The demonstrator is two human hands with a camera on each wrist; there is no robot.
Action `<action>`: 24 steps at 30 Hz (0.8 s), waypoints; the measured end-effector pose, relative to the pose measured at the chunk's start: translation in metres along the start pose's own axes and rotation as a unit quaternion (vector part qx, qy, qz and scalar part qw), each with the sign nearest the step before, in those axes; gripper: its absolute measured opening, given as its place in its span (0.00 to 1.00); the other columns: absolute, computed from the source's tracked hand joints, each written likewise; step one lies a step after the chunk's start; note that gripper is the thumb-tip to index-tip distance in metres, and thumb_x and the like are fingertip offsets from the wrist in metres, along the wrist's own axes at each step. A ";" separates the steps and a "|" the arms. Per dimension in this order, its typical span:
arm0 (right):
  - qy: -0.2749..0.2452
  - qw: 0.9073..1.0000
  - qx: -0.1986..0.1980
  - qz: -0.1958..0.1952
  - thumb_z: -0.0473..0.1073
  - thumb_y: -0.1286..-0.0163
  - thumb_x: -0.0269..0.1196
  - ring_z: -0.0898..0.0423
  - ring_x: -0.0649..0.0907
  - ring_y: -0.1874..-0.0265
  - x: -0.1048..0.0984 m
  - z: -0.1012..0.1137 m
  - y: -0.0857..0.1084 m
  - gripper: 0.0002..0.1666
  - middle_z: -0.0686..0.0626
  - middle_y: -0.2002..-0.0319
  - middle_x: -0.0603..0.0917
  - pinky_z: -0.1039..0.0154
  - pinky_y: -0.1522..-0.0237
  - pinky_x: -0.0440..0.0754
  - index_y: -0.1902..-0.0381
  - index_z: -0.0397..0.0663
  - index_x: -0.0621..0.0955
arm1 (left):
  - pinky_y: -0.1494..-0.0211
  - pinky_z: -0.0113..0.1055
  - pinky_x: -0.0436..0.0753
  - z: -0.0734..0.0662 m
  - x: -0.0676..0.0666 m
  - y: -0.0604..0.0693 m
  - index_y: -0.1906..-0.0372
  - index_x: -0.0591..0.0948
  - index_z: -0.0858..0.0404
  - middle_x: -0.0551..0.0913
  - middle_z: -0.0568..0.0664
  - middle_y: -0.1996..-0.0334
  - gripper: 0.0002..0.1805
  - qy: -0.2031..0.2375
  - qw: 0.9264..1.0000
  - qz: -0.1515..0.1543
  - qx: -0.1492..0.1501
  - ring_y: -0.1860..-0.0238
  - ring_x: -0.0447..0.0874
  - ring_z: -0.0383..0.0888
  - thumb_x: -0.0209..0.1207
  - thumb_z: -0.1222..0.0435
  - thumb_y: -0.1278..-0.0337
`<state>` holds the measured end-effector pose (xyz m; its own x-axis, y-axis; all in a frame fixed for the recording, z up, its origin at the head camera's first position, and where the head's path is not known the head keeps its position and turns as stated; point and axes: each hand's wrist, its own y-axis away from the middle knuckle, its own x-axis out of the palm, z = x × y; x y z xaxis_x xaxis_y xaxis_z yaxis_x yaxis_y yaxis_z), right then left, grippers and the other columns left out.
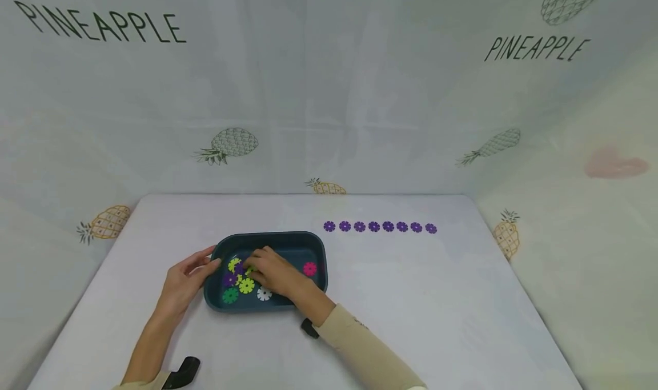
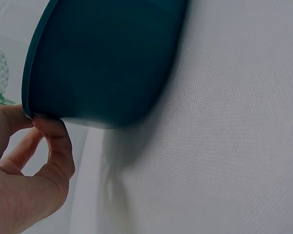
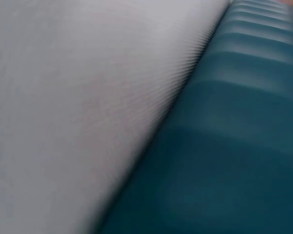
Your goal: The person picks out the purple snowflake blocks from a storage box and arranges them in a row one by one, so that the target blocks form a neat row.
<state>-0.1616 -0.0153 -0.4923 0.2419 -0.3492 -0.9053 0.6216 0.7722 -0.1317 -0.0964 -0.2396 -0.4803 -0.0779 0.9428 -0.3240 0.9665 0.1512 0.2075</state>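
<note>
My left hand (image 1: 180, 284) grips the left end of a dark teal tray (image 1: 316, 241), thumb over the rim and fingers outside. In the left wrist view, the fingers (image 2: 56, 141) pinch the corner of that rim. Inside the tray is my right hand (image 1: 275, 271), its fingertips bent down among flower-shaped discs. A yellow-green disc (image 1: 247, 285) lies just below them, with a green disc (image 1: 230, 295), a purple disc (image 1: 229, 279) and a white disc (image 1: 264, 293) close by. Whether the right fingers hold a disc is hidden. Only the tray's ribbed outer wall (image 3: 234, 112) fills the right wrist view.
Several purple discs (image 1: 373, 226) form a straight row on the white table (image 1: 411, 304), beyond and right of the tray. A pink disc (image 1: 310, 269) sits alone at the tray's right end. Behind the table hangs a pineapple-print cloth (image 1: 308, 93).
</note>
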 end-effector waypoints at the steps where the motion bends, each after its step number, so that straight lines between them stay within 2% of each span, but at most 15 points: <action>1: -0.002 1.000 -0.004 -0.001 0.41 0.23 0.64 0.59 0.76 0.52 0.000 0.000 0.000 0.14 0.51 0.48 0.84 0.76 0.47 0.73 0.44 0.48 0.86 | 0.54 0.22 0.79 0.000 0.000 0.000 0.25 0.71 0.59 0.71 0.53 0.42 0.37 -0.002 1.000 -0.001 -0.001 0.51 0.74 0.37 0.61 0.44 0.30; 7: -0.014 1.000 -0.024 -0.004 0.41 0.23 0.64 0.58 0.76 0.51 0.002 -0.002 -0.002 0.12 0.52 0.45 0.84 0.76 0.47 0.72 0.46 0.47 0.86 | 0.54 0.23 0.79 -0.001 -0.001 0.000 0.25 0.71 0.60 0.71 0.53 0.42 0.38 0.000 1.000 0.003 -0.001 0.52 0.74 0.36 0.61 0.44 0.30; 17: -0.021 0.999 -0.043 0.006 0.41 0.28 0.68 0.61 0.75 0.55 0.000 0.001 -0.004 0.07 0.54 0.54 0.86 0.79 0.51 0.70 0.54 0.47 0.88 | 0.54 0.24 0.79 -0.002 0.000 -0.001 0.24 0.70 0.59 0.71 0.52 0.43 0.38 -0.002 1.000 0.003 0.001 0.53 0.75 0.34 0.60 0.44 0.30; 24: -0.028 0.999 -0.045 0.007 0.41 0.29 0.69 0.61 0.76 0.54 0.000 0.002 0.000 0.17 0.51 0.50 0.84 0.80 0.50 0.70 0.43 0.46 0.85 | 0.52 0.23 0.79 0.000 0.000 0.000 0.24 0.70 0.59 0.71 0.53 0.42 0.38 -0.004 1.000 0.006 -0.002 0.52 0.76 0.32 0.60 0.44 0.30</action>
<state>-0.1607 -0.0166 -0.4918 0.2936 -0.3646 -0.8837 0.5480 0.8216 -0.1569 -0.0966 -0.2399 -0.4803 -0.0649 0.9420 -0.3293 0.9664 0.1417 0.2146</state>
